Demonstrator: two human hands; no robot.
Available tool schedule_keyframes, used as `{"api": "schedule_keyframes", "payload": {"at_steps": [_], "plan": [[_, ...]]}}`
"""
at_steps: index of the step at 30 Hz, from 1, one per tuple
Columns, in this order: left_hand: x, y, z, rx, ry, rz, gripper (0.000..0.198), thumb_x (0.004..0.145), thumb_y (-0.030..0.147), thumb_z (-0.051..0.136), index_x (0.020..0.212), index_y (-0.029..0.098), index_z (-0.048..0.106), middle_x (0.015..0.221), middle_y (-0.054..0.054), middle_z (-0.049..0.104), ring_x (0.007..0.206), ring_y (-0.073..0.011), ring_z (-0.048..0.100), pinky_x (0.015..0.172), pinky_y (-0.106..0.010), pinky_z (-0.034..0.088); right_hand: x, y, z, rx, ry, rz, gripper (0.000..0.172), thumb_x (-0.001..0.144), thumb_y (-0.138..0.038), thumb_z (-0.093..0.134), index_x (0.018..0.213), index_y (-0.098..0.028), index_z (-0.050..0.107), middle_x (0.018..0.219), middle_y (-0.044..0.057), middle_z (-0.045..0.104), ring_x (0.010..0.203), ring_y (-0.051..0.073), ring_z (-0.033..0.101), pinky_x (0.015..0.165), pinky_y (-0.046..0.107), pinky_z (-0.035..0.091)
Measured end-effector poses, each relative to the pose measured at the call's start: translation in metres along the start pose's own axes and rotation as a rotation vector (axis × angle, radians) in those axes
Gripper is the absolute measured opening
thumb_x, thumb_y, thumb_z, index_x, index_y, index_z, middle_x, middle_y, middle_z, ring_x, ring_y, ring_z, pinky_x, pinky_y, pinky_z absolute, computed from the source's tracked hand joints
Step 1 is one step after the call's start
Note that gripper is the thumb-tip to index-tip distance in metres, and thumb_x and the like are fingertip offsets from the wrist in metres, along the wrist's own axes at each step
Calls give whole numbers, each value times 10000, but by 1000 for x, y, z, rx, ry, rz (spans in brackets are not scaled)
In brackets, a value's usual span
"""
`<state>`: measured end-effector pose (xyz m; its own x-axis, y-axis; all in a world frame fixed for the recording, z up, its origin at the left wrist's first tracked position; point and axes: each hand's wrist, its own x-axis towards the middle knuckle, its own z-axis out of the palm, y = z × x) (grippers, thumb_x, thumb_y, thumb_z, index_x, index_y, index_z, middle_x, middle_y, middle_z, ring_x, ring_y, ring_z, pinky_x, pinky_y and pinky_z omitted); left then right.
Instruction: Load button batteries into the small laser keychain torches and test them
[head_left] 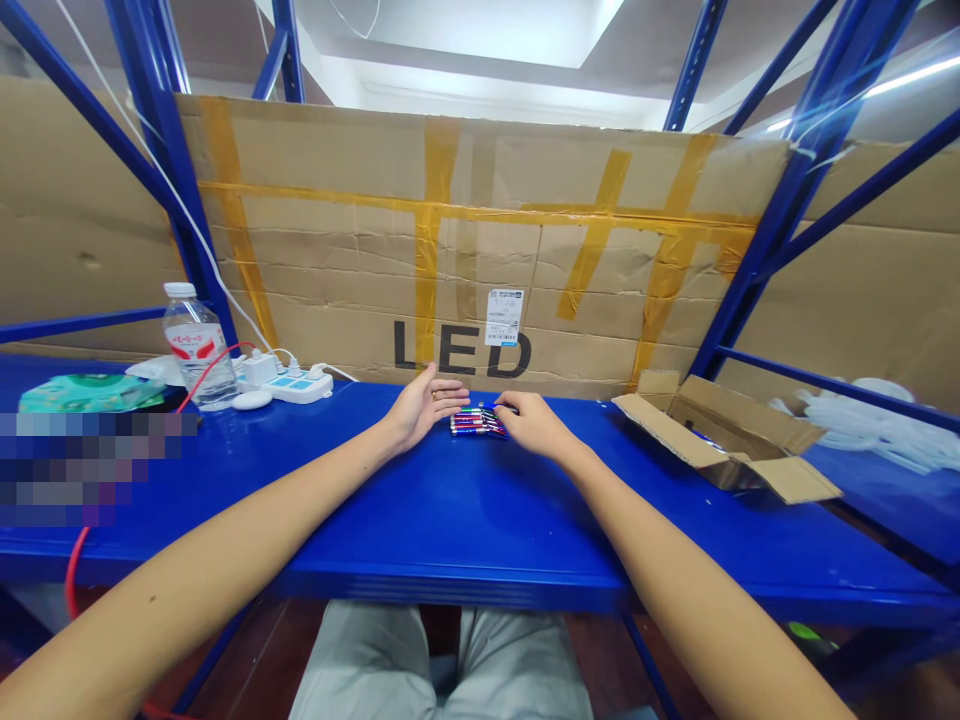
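Several shiny pens (472, 424) in blue, red and other colours lie side by side in a row on the blue tabletop (465, 510). At their left end my left hand (427, 408) stands on its edge, palm turned toward the row and fingers stretched out. A ring shows on one of its fingers. My right hand (531, 422) is at the other end, its fingers bent over the tips of the pens. Its fingertips are partly hidden behind the hand.
An open cardboard box (720, 440) sits to the right. On the left are a water bottle (199, 350), a white power strip (300, 385), a red cable and a green packet (94, 393). A large cardboard panel (337, 260) closes off the back between blue posts.
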<state>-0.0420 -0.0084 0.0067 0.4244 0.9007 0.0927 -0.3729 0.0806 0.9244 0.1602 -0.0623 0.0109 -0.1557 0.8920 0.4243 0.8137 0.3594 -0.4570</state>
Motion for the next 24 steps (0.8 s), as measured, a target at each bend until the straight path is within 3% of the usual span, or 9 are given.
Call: {"api": "schedule_keyframes", "payload": {"at_steps": [24], "plan": [[-1,2,2,-17,18,-11,579,982,516,352,994,31,669,1069,-246,695,972,-256,689,893,-330,533,-2,-2,0,-53,-15,-6,230,898,-201,476,815,-154,685,876,75,732,781,170,599,681,253,366]]}}
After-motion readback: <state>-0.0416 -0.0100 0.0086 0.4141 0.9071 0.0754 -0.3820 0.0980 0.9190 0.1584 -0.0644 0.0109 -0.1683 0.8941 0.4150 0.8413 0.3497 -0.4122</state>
